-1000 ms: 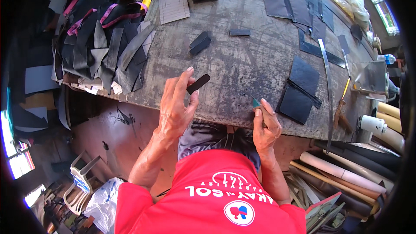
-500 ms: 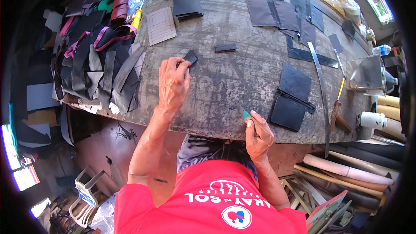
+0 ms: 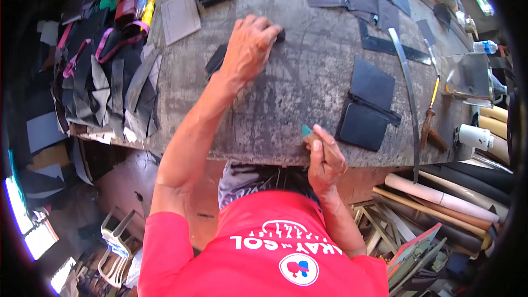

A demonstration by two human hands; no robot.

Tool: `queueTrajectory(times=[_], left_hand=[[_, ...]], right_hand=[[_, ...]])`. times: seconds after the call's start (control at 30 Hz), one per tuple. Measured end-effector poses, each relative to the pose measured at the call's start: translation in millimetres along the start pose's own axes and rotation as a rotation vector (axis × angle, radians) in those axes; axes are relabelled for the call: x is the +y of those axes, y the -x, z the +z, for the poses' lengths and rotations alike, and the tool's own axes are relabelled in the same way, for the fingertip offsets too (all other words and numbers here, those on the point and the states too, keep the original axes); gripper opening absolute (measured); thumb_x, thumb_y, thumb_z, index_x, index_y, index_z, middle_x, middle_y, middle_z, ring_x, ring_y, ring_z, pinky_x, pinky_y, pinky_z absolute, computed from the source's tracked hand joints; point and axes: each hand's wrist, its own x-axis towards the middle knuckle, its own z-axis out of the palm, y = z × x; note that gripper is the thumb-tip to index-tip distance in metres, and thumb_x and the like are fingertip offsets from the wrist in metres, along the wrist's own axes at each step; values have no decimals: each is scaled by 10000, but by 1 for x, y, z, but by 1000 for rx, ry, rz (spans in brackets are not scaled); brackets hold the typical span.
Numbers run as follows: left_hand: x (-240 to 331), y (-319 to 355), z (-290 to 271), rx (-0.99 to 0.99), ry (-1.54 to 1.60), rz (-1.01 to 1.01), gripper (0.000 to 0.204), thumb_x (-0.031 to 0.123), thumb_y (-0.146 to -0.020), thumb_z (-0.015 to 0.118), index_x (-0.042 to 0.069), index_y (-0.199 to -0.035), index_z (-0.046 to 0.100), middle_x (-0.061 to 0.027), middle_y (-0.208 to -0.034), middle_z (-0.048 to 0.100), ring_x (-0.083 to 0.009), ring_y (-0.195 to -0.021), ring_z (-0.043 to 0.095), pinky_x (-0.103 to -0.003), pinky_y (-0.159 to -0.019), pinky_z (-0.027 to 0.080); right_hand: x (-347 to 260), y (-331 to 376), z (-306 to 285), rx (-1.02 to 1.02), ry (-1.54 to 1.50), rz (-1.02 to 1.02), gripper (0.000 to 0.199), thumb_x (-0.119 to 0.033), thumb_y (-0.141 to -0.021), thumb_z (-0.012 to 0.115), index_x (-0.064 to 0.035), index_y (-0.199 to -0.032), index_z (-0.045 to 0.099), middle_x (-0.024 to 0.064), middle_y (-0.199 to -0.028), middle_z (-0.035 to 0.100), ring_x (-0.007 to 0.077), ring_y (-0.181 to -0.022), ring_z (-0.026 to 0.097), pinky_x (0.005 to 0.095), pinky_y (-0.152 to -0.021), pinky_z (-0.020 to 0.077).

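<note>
Reaching across the worn grey workbench [image 3: 286, 104], the left hand [image 3: 248, 47] lies palm down with fingers curled over a small dark strip [image 3: 281, 35], of which only one end shows at the fingertips; whether it is gripped or merely pressed cannot be told. Just beside the wrist lies a second small dark piece [image 3: 216, 59]. The right hand [image 3: 324, 157] rests at the near edge of the bench, closed around a small tool with a teal tip [image 3: 306, 130].

A grey rectangular card [image 3: 180, 17] lies flat beyond the left hand, near a yellow cylindrical tube [image 3: 148, 13]. A white cylindrical container [image 3: 477, 136] stands at the right edge. Stacked dark square panels [image 3: 367, 104] lie just right of the teal-tipped tool. A long metal ruler [image 3: 406, 82] runs alongside them. Dark strips with pink trim [image 3: 104, 77] are piled at the left edge.
</note>
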Motion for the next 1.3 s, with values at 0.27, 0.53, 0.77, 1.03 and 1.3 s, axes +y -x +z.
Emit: queueTrajectory(times=[0.27, 0.53, 0.77, 1.03, 1.3], left_hand=[[54, 82, -96, 112, 760, -731, 269, 2, -904, 769, -3, -1171, 740, -72, -1055, 729, -142, -982, 685, -265, -898, 559], [99, 182, -96, 16, 279, -679, 190, 49, -831, 825, 24, -1002, 744, -108, -888, 654, -268, -787, 660, -354, -705, 525], [101, 192, -91, 74, -45, -481, 286, 146, -824, 842, 52, -1072, 735, -81, -1042, 614, -299, -1000, 602, -427, -832, 489], [94, 203, -87, -115, 48, -253, 458, 73, -779, 688, 57, -1236, 705, -109, -1166, 606, -329, -1108, 580, -460, -962, 470], [89, 192, -95, -212, 86, -219, 472, 71, -755, 700, 71, -1227, 716, -107, -1145, 605, -327, -1072, 595, -456, -905, 494]], right_hand=[[8, 2, 4, 34, 87, -80, 172, -18, -1011, 592, 77, -1054, 729, 164, -1069, 758, 261, -856, 739, 348, -767, 575], [6, 1, 3, -16, 110, -98, 168, -10, -1007, 598, 69, -1090, 721, 177, -1102, 752, 268, -871, 739, 351, -744, 578], [-38, 3, 18, -229, 72, -376, 351, 65, -873, 739, 2, -1216, 701, 166, -1054, 732, 308, -889, 722, 362, -753, 588], [-44, -15, 50, -374, 22, -318, 336, 26, -885, 753, 20, -1214, 683, 162, -1080, 715, 322, -919, 721, 375, -744, 591], [-31, -17, 54, -438, 70, -467, 401, 17, -845, 759, 20, -1236, 672, 181, -1128, 721, 319, -929, 746, 387, -756, 609]])
